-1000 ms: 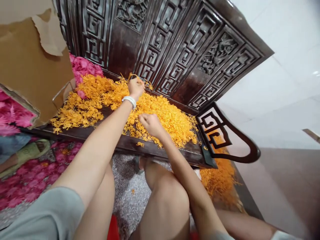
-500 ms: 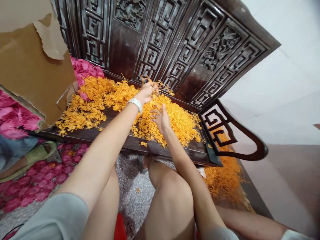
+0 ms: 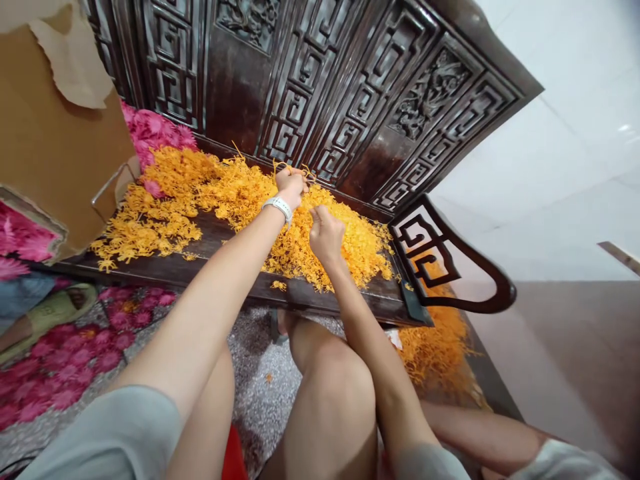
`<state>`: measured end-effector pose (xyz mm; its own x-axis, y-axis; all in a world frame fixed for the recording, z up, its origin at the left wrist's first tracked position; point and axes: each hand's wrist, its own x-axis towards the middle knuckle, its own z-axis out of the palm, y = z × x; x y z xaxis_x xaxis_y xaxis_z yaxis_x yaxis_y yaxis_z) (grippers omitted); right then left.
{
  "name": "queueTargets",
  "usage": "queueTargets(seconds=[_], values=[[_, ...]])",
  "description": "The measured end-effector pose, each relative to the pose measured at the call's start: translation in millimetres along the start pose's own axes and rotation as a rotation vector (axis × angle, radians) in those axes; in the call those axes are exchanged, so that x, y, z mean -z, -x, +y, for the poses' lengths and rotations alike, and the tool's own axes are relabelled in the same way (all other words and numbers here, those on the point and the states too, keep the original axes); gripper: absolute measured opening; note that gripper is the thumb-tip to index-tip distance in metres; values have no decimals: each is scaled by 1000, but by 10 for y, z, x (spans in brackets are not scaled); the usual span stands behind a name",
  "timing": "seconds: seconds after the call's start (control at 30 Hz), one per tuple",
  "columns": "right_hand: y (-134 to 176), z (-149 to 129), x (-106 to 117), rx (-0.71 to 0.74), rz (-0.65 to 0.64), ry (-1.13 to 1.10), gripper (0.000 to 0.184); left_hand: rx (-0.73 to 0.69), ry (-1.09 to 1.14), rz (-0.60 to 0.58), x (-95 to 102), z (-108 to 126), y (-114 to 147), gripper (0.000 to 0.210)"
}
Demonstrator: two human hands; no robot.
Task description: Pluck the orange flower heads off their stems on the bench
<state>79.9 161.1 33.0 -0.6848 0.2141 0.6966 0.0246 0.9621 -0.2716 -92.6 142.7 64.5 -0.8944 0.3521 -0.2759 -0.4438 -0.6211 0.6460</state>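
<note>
My left hand [image 3: 291,187], with a white band on its wrist, is closed above the orange pile. Thin orange strands [image 3: 283,165] stick out from its fingers. Slightly lower and to the right, my right hand [image 3: 327,233] has its fingers curled together in a pinch; what lies between them is hidden. Both hands are over a heap of curly yellow-orange plastic flower pieces [image 3: 357,237], spread along the seat of a dark carved wooden bench [image 3: 310,293]. One loose piece [image 3: 279,286] sits near the seat's front edge.
A torn cardboard box [image 3: 65,147] stands at the left, near pink flower pieces [image 3: 157,133]. More pink flowers [image 3: 75,360] cover the floor beside another person's slippered foot [image 3: 55,313]. Longer orange strands [image 3: 435,347] lie beyond the bench's armrest [image 3: 503,293]. Another bare limb [image 3: 480,427] reaches in at lower right.
My right hand's spread fingers have curled into a pinch. My left hand remains over the pile with strands, its fingers drawn in. The whole view has shifted slightly.
</note>
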Motion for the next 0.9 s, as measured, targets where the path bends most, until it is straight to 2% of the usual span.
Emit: queueTargets(seconds=[0.1, 0.13, 0.17, 0.23, 0.27, 0.3, 0.37, 0.43, 0.5, 0.6, 0.67, 0.73, 0.77, 0.8, 0.83, 0.9], values=[[10, -256, 195, 137, 29, -67, 30, -51, 167, 71, 159, 207, -208, 35], [9, -293, 251, 129, 47, -85, 32, -35, 215, 84, 260, 285, -273, 36], [6, -288, 292, 93, 59, -91, 34, -28, 247, 50, 370, 353, -325, 36], [7, -148, 305, -58, 45, -59, 37, 33, 286, 14, 556, 440, -373, 37], [20, -29, 275, -170, 13, -29, 47, 77, 287, -11, 608, 456, -364, 37], [46, 104, 227, -291, -36, -3, 66, 122, 281, -33, 623, 454, -337, 36], [126, 350, 103, -529, -140, 15, 101, 186, 257, -103, 547, 412, -240, 35], [213, 488, -12, -669, -206, -86, 111, 213, 232, -198, 375, 339, -114, 35], [264, 496, -98, -678, -227, -328, 106, 231, 200, -284, 181, 251, 20, 35], [253, 371, -194, -596, -205, -693, 82, 290, 125, -386, -37, 112, 202, 34], [221, 274, -216, -582, -211, -817, 64, 320, 71, -438, -107, 42, 278, 34], [193, 175, -163, -578, -244, -905, 59, 304, 34, -440, -111, 24, 284, 35], [184, 117, -101, -549, -294, -944, 59, 283, 25, -419, -87, 41, 257, 36], [177, 53, -21, -488, -395, -975, 57, 255, 27, -381, -46, 77, 212, 37], [172, -17, 71, -398, -559, -1006, 54, 223, 42, -326, 9, 130, 152, 38], [171, -142, 248, -187, -997, -1042, 45, 155, 98, -220, 148, 272, 14, 38]])
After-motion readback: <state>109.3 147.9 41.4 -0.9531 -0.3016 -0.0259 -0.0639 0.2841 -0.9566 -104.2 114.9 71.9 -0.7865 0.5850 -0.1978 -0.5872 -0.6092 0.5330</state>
